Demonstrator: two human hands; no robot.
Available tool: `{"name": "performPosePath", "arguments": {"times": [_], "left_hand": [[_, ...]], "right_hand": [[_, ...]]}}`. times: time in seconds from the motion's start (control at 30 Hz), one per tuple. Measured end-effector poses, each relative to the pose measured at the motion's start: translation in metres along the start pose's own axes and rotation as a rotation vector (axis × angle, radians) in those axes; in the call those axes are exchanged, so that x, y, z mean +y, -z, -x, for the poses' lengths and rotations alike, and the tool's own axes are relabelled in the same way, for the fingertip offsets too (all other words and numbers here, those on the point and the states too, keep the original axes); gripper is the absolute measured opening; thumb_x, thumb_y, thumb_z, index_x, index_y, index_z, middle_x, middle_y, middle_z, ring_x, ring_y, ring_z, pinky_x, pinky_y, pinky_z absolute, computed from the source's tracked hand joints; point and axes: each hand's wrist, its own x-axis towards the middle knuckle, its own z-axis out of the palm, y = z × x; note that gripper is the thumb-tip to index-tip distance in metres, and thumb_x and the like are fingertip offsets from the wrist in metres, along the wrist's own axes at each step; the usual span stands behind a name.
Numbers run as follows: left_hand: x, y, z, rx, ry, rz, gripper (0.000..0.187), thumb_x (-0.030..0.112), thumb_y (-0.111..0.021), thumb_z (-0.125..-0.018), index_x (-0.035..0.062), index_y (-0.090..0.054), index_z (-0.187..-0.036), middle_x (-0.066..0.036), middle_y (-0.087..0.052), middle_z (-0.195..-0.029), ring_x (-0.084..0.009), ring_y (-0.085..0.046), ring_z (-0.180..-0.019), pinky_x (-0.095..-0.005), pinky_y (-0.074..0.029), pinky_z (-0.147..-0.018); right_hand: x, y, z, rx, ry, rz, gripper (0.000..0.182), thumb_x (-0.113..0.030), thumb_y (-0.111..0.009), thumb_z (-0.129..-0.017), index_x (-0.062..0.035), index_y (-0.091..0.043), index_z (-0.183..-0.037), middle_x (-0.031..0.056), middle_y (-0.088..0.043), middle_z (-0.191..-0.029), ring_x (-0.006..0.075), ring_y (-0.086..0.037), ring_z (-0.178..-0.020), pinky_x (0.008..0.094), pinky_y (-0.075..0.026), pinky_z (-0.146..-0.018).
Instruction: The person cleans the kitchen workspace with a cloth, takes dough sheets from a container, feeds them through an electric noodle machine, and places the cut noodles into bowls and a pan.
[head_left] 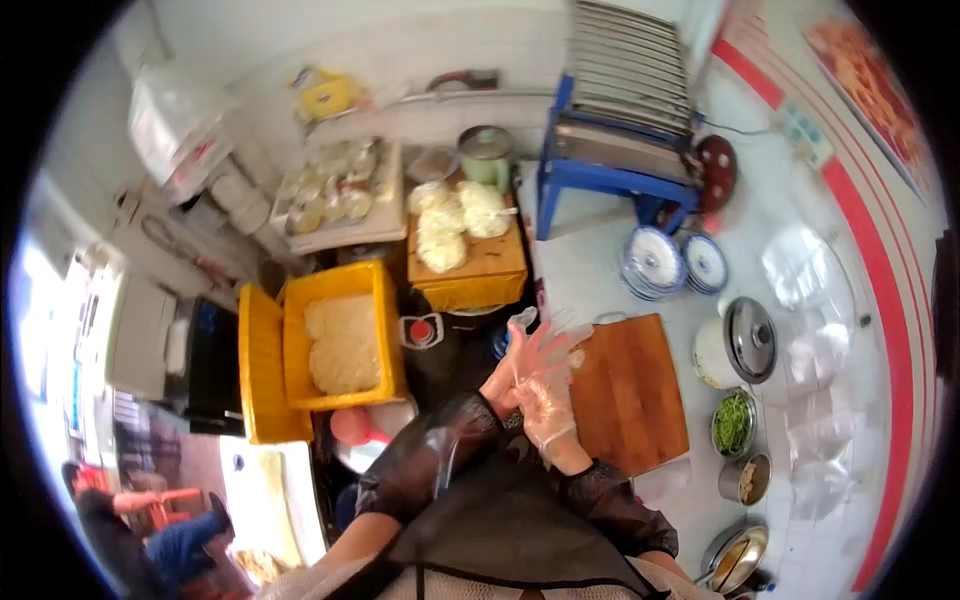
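My two hands meet in front of my body, beside the left edge of a wooden cutting board. Stretched toward the upper right, my left hand point(506, 368) has its fingers apart, with the loose clear tips of a disposable plastic glove point(562, 345) fanning out around them. My right hand point(545, 405), also in clear plastic, presses against the left one, its fingers closed on the glove's film near the palm. The exact finger overlap is hard to make out. Right beside them lies the cutting board point(632, 395). A blue-capped container point(502, 343) is partly hidden behind my left hand.
At left stands an open yellow box point(392, 345) holding pale dough point(345, 345). Dough-like lumps point(440, 225) rest on a wooden block point(470, 285). A blue-framed roller machine point(615, 140), stacked bowls point(655, 262), a lidded pot point(745, 340) and chopped greens point(733, 422) line the right. A seated person point(150, 540) appears lower left.
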Motion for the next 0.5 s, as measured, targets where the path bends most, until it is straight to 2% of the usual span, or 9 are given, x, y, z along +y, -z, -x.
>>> {"name": "performPosePath", "arguments": {"times": [0.07,0.1,0.17,0.23,0.27,0.3,0.33,0.43,0.5], "left_hand": [[0.011,0.012,0.014,0.052,-0.022,0.084,0.111,0.081,-0.032,-0.076,0.0060,0.002,-0.149,-0.016,-0.017,-0.153,-0.0342,-0.038,-0.131,-0.0440,-0.036,-0.105],[0.020,0.022,0.022,0.076,-0.014,0.149,0.112,0.082,-0.034,-0.076,0.0046,0.002,-0.149,-0.016,-0.018,-0.153,-0.0340,-0.038,-0.131,-0.0434,-0.036,-0.104],[0.035,0.059,0.035,0.032,-0.038,0.387,0.119,0.077,-0.043,-0.078,-0.0076,0.008,-0.144,-0.021,-0.017,-0.152,-0.0359,-0.041,-0.128,-0.0450,-0.038,-0.105],[0.052,0.078,0.054,-0.010,-0.062,0.629,0.119,0.076,-0.044,-0.079,-0.0083,0.013,-0.142,-0.027,-0.017,-0.149,-0.0381,-0.043,-0.124,-0.0500,-0.037,-0.106],[0.068,0.074,0.069,0.084,-0.093,0.543,0.121,0.076,-0.044,-0.078,-0.0083,0.017,-0.141,-0.030,-0.018,-0.147,-0.0401,-0.043,-0.123,-0.0549,-0.034,-0.106],[0.069,0.088,0.076,0.123,-0.190,0.406,0.122,0.077,-0.045,-0.077,-0.0094,0.010,-0.142,-0.029,-0.020,-0.147,-0.0413,-0.041,-0.125,-0.0574,-0.035,-0.104],[0.075,0.106,0.079,0.081,-0.235,0.427,0.121,0.078,-0.045,-0.077,-0.0099,0.007,-0.142,-0.028,-0.020,-0.147,-0.0412,-0.039,-0.127,-0.0561,-0.034,-0.105],[0.085,0.158,0.088,0.085,-0.330,0.484,0.125,0.085,-0.044,-0.071,-0.0129,-0.009,-0.141,-0.026,-0.021,-0.148,-0.0378,-0.025,-0.137,-0.0490,-0.024,-0.111],[0.090,0.182,0.100,0.150,-0.309,0.542,0.127,0.085,-0.049,-0.068,-0.0120,-0.010,-0.141,-0.026,-0.021,-0.148,-0.0357,-0.028,-0.135,-0.0479,-0.028,-0.108]], "right_hand": [[0.002,-0.021,0.002,-0.203,-0.048,0.003,0.008,-0.002,-0.065,-0.084,-0.0022,-0.057,-0.084,0.0080,-0.054,-0.081,0.0257,-0.054,-0.076,0.0331,-0.044,-0.074],[-0.005,-0.037,0.000,-0.243,-0.046,-0.012,0.008,-0.002,-0.065,-0.084,-0.0022,-0.057,-0.084,0.0080,-0.054,-0.081,0.0257,-0.054,-0.076,0.0331,-0.044,-0.074],[-0.020,-0.066,-0.004,-0.298,0.018,0.033,0.009,-0.002,-0.065,-0.083,-0.0015,-0.056,-0.083,0.0095,-0.054,-0.081,0.0267,-0.054,-0.076,0.0338,-0.045,-0.074],[-0.031,-0.100,-0.005,-0.315,0.030,-0.099,0.013,-0.003,-0.066,-0.082,-0.0008,-0.054,-0.079,0.0115,-0.052,-0.076,0.0266,-0.052,-0.072,0.0372,-0.042,-0.064],[-0.039,-0.112,-0.008,-0.361,-0.001,-0.107,0.013,-0.004,-0.066,-0.082,-0.0010,-0.054,-0.079,0.0113,-0.051,-0.075,0.0265,-0.052,-0.072,0.0372,-0.041,-0.063],[-0.047,-0.124,-0.010,-0.406,-0.034,-0.113,0.013,-0.005,-0.066,-0.082,-0.0012,-0.053,-0.079,0.0110,-0.051,-0.075,0.0263,-0.051,-0.071,0.0372,-0.040,-0.063],[-0.049,-0.139,-0.010,-0.385,0.059,-0.091,0.014,-0.005,-0.065,-0.083,-0.0014,-0.052,-0.079,0.0105,-0.049,-0.074,0.0254,-0.049,-0.070,0.0366,-0.039,-0.063],[-0.055,-0.173,-0.012,-0.509,-0.052,-0.177,0.016,-0.006,-0.066,-0.083,-0.0017,-0.050,-0.079,0.0103,-0.047,-0.073,0.0272,-0.047,-0.070,0.0364,-0.039,-0.064],[-0.059,-0.186,-0.012,-0.573,-0.093,-0.183,0.014,-0.007,-0.064,-0.084,-0.0012,-0.051,-0.081,0.0134,-0.050,-0.074,0.0303,-0.049,-0.071,0.0376,-0.040,-0.066]]}}
